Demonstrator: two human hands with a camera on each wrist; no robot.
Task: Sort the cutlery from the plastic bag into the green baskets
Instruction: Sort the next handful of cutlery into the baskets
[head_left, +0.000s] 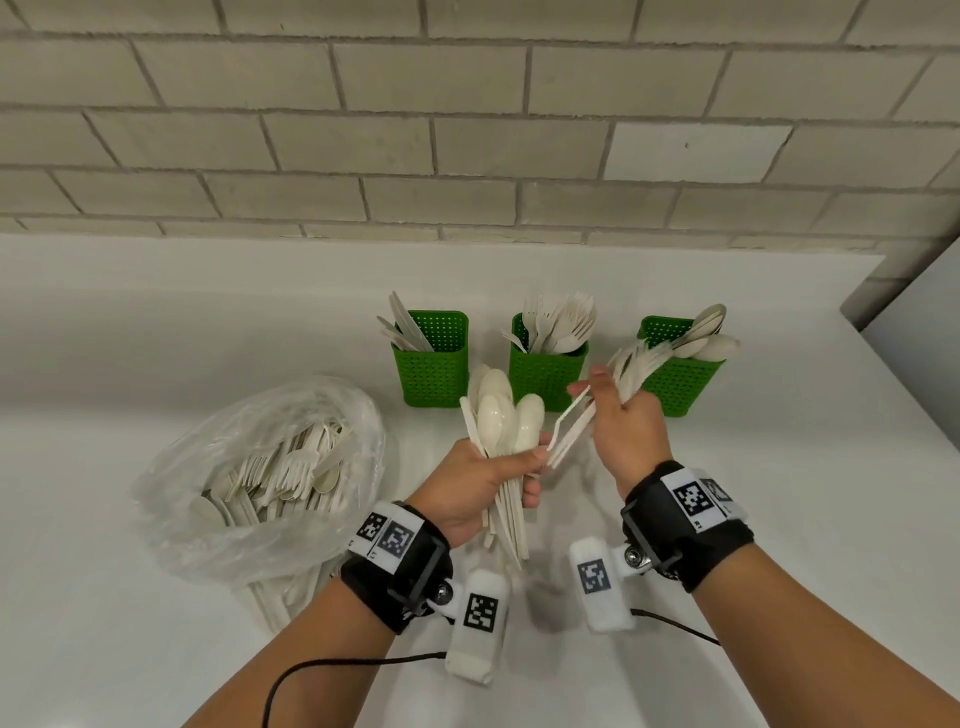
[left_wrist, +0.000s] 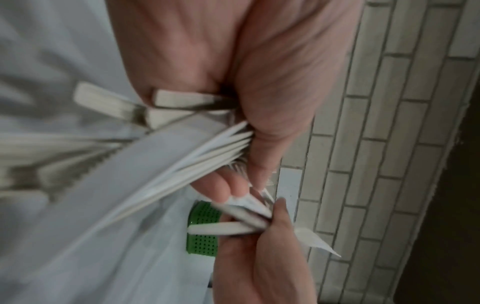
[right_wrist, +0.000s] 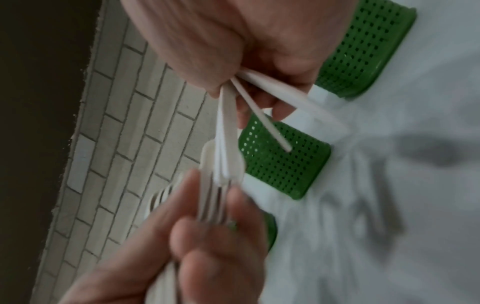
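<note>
i see the white counter (head_left: 156, 322) running back to a pale brick wall (head_left: 467, 130), and on it, at my left, the clear plastic bag (head_left: 249, 467) lies slumped and open with a heap of cream forks and other cutlery inside, a few handles poking out under its near edge. behind my hands stand three green baskets in a row, each apart from the next: the left basket (head_left: 431, 364) holds knives, the middle basket (head_left: 545, 374) holds forks, and the right basket (head_left: 680, 379) holds spoons leaning out to the right. my left hand (head_left: 483, 488) is raised over the counter in front of the left and middle baskets, fingers curled tight round a bundle of spoons (head_left: 504, 415) with some flat handles mixed in, bowls up and handles hanging below the palm. my right hand (head_left: 623, 431) is just beside it, in front of the right basket, fingers wrapped round a smaller bunch of forks (head_left: 636, 364) whose tines fan up and back toward that basket; the handles slant down toward my left thumb, nearly meeting the spoon bundle. the right wrist view shows those handles splayed out below my closed fingers. both wrist views are blurred, so i cannot tell the exact count in either bunch.
</note>
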